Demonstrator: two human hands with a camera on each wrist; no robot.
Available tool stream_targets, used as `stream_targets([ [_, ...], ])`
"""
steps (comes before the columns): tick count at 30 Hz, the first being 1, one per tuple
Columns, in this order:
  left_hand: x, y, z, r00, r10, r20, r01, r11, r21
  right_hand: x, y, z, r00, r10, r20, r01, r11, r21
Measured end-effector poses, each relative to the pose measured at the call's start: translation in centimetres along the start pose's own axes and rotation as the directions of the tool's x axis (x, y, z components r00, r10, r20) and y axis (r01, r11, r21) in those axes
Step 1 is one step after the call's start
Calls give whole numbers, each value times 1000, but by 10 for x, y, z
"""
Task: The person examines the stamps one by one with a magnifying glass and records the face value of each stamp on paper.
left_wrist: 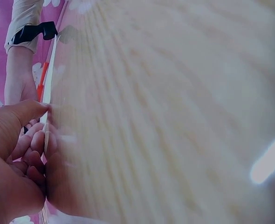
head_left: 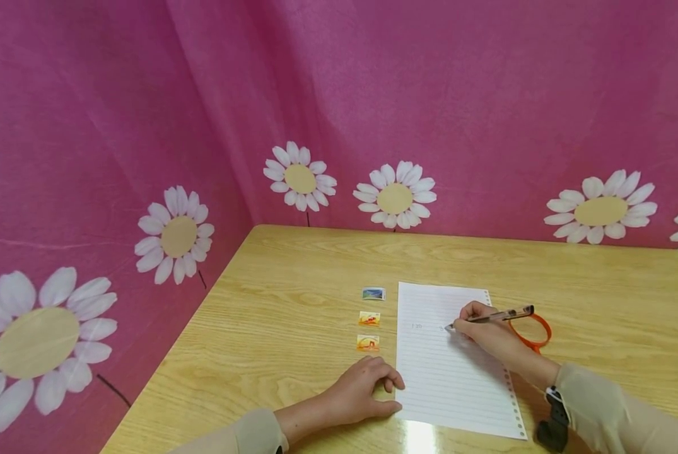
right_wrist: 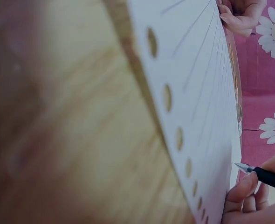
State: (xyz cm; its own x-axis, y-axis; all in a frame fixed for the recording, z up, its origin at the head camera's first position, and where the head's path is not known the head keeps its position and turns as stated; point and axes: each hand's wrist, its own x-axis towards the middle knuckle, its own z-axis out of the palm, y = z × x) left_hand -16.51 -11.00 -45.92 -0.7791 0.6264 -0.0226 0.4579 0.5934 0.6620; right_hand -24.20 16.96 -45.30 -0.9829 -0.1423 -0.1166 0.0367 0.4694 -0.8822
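Note:
A lined sheet of paper [head_left: 446,384] with punched holes along its right side lies on the table. My right hand [head_left: 489,331] pinches a pen [head_left: 500,314], its tip at the sheet beside small handwritten marks [head_left: 417,326]. The right wrist view shows the dark-gripped pen [right_wrist: 268,178] between thumb and fingers. My left hand [head_left: 361,391] rests at the paper's left edge, fingers loosely bent, thumb and fingertips touching the margin; in the left wrist view this hand [left_wrist: 16,154] lies against the tabletop. Left of the paper, three small stamp-like pictures stand in a column: blue [head_left: 374,294], yellow-red [head_left: 369,319] and yellow-orange [head_left: 368,343].
An orange ring-shaped object [head_left: 537,334], partly hidden by my right hand, lies at the paper's right edge. The wooden table [head_left: 282,302] meets a pink curtain [head_left: 458,94] with white daisies at its back and left. A black wrist device [head_left: 553,419] sits near my right sleeve.

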Motion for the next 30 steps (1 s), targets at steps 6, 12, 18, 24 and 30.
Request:
stream_targets([
  [6, 1, 0, 0, 1000, 6, -3, -6, 1000, -12, 1, -1, 0, 1000, -5, 20, 5, 1000, 10],
  [12, 1, 0, -1, 1000, 6, -4, -6, 1000, -16, 3, -2, 0, 1000, -8, 26, 8, 1000, 14],
  [18, 2, -1, -1, 1000, -2, 1, 3, 1000, -27, 4, -1, 1, 1000, -9, 22, 9, 1000, 24],
  [24, 1, -2, 0, 1000, 7, 4, -7, 1000, -28, 3, 2, 1, 999, -43, 20, 42, 998, 42],
  [30, 1, -2, 0, 1000, 11, 4, -11, 1000, -17, 1, 3, 0, 998, -48, 29, 48, 999, -1],
])
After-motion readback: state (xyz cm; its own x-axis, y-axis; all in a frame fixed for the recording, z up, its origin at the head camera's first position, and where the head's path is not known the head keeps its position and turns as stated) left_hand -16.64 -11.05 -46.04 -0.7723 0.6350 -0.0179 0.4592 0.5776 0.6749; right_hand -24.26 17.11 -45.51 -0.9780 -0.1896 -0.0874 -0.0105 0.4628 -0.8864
